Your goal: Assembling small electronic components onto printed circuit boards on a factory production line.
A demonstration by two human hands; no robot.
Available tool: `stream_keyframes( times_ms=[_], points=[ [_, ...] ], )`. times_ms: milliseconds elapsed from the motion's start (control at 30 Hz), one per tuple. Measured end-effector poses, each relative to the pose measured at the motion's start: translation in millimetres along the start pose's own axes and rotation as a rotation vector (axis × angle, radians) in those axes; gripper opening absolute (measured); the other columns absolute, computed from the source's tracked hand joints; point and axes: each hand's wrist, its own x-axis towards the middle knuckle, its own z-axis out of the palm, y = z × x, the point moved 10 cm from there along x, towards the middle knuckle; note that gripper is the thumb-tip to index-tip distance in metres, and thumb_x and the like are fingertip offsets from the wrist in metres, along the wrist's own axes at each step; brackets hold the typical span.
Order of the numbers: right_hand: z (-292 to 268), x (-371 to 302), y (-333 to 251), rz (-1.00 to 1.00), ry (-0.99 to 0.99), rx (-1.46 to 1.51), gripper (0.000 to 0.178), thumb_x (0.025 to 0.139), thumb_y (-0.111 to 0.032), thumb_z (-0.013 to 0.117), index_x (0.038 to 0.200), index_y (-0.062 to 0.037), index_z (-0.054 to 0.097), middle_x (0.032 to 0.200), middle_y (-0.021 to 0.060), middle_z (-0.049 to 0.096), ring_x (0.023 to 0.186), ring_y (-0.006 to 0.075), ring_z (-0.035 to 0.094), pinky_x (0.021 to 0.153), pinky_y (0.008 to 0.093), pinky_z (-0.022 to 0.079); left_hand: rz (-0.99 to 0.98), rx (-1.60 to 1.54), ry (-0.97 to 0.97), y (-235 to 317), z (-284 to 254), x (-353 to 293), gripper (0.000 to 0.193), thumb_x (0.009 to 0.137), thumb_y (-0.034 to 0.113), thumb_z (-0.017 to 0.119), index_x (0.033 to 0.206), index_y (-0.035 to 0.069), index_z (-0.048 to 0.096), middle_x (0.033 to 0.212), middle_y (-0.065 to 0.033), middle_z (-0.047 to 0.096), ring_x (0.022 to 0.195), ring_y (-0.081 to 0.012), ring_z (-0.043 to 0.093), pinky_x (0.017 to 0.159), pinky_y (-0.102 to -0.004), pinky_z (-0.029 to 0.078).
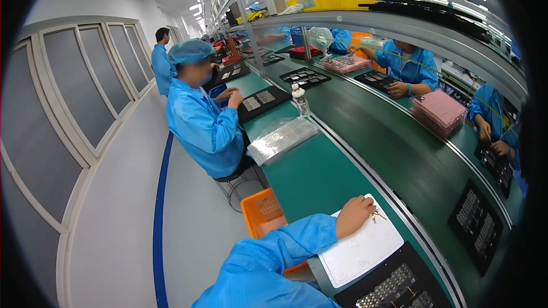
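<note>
Blue sleeve bent at the elbow, a worker's L hand reaches over the white tray, palm down, wrist low nr the tray's L edge, knuckles arched, fingertips dropping toward its far R corner. Fingers are curled and close tog.; whether they're clamped on anything, can't tell. The brass bits, a few thin pcs, lie on the white tray right by the fingertips, some poss. touching them. R hand is out of frame; finger state can't be told.

Nr side of the white tray, just beside it: a black tray w/ rows of metal parts. L of the white tray and lower, an orange bin, partly behind the sleeve. Under the white tray runs the green bench; farther up it, well apart from the tray, a clear-wrapped sheet and, past that, a small bottle. R of the white tray, the belt runs alongside, another black tray on it. Across the belt from the white tray, a pink stack. Beyond the tray, up the bench's L side, a seated co-worker in blue smock and cap, hands raised.
</note>
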Motion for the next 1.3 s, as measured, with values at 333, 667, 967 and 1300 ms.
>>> stream_keyframes(
  times_ms=[333, 667, 967, 1300],
  points=[
    [-1, 6, -23, -0.016, -0.06, -0.01, 0.01, 0.097, -0.009, 0.068, 0.099, 0.0001, 0.068, 0.084, 0.0137, 0.06, 0.071, 0.0262, 0.057, 0.062, 0.0364, 0.047, 0.029, -0.011, 0.038, 10, -5, -3, 0.011, 0.085, 0.012, 0.065, 0.092, 0.007, 0.073, 0.097, -0.0047, 0.064, 0.091, -0.023, 0.061, 0.084, -0.0371, 0.049],
    [-2, 1, -18, 0.075, -0.055, -0.002, 0.013, 0.097, -0.012, 0.068, 0.101, 0.0007, 0.069, 0.09, 0.0154, 0.065, 0.075, 0.027, 0.062, 0.066, 0.0348, 0.051, -0.086, -0.073, 0.007, -1, 1, -3, 0.009, 0.083, 0.01, 0.069, 0.087, 0.002, 0.069, 0.094, -0.0098, 0.062, 0.089, -0.0285, 0.062, 0.08, -0.0412, 0.051],
    [-4, -3, -13, 0.081, -0.019, -0.012, 0.015, 0.097, -0.013, 0.068, 0.101, 0.0008, 0.069, 0.09, 0.0162, 0.066, 0.075, 0.0273, 0.064, 0.068, 0.0351, 0.052, -0.095, -0.043, -0.11, 0, 0, 0, 0.011, 0.084, 0.011, 0.071, 0.086, 0.001, 0.068, 0.094, -0.0115, 0.063, 0.09, -0.0308, 0.062, 0.078, -0.043, 0.051],
    [-8, -3, -15, 0.057, 0.015, 0.012, 0.014, 0.097, -0.014, 0.069, 0.098, 0.0002, 0.069, 0.087, 0.0139, 0.065, 0.068, 0.0224, 0.062, 0.064, 0.0318, 0.05, -0.104, -0.144, -0.115, 15, -22, -11, 0.011, 0.08, 0.013, 0.076, 0.086, 0.006, 0.071, 0.096, -0.0092, 0.065, 0.091, -0.0299, 0.062, 0.081, -0.0424, 0.05]
  ],
)
